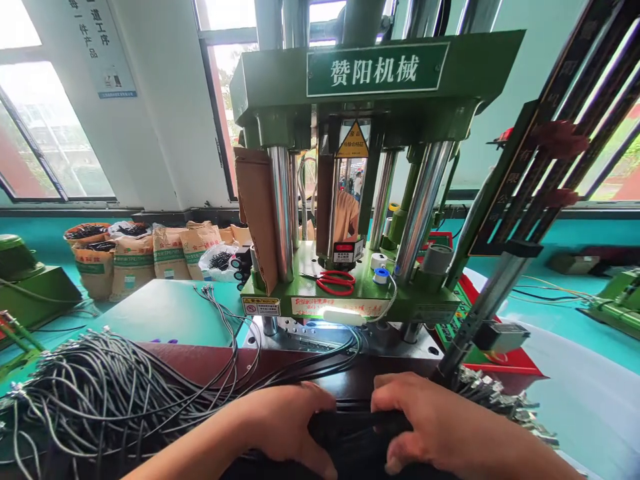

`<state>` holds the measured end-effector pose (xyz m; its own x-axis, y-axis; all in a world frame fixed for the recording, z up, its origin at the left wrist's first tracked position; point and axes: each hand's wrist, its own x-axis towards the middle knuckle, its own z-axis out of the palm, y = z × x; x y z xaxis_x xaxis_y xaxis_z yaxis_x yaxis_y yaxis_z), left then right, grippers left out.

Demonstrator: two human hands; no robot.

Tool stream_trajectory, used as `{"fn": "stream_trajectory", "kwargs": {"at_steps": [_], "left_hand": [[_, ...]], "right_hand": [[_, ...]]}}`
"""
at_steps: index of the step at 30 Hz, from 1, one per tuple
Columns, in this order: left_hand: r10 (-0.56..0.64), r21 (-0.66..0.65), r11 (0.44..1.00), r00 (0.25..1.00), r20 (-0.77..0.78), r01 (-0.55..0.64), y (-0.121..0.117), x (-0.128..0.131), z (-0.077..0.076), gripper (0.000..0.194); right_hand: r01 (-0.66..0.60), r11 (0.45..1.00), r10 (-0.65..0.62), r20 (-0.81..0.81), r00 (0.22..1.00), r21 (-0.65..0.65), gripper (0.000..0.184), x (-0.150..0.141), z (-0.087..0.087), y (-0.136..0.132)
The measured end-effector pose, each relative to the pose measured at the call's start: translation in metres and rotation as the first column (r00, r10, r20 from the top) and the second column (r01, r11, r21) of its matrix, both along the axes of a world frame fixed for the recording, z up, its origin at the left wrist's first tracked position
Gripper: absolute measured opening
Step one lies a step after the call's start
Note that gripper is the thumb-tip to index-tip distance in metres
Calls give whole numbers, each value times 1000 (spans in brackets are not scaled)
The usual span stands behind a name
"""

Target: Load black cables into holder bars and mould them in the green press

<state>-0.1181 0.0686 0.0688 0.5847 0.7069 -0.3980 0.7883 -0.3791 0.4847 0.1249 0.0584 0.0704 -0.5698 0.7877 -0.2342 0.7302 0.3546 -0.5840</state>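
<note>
At the bottom centre, my left hand [280,417] and my right hand [425,417] curl from either side around a dark bundle of black cables [357,433]. The thumbs are toward me and the fingers curve over the far side; the lower part of the bundle blends into shadow. Just beyond the hands, several black cables run up to the metal mould [305,337] under the green press [320,290]. A big heap of black cables [115,387] with metal connectors lies to the left.
Red-handled scissors [336,283] rest on the press ledge, above a lit white lamp [345,317]. Metal connector ends [500,400] lie at the right, near a slanted metal post [480,327]. A red-edged control panel [465,313] stands behind it. Sacks [133,260] line the back left.
</note>
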Motion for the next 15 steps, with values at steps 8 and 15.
{"fn": "stream_trajectory", "kwargs": {"at_steps": [8,15], "left_hand": [[25,20,999,999,-20,-25,1,0,0,37],[47,44,997,980,196,-57,-3,-5,18,23]], "right_hand": [[36,998,-36,-2,999,46,25,-5,-4,1],[-5,973,4,5,1000,229,15,3,-3,-5]]}}
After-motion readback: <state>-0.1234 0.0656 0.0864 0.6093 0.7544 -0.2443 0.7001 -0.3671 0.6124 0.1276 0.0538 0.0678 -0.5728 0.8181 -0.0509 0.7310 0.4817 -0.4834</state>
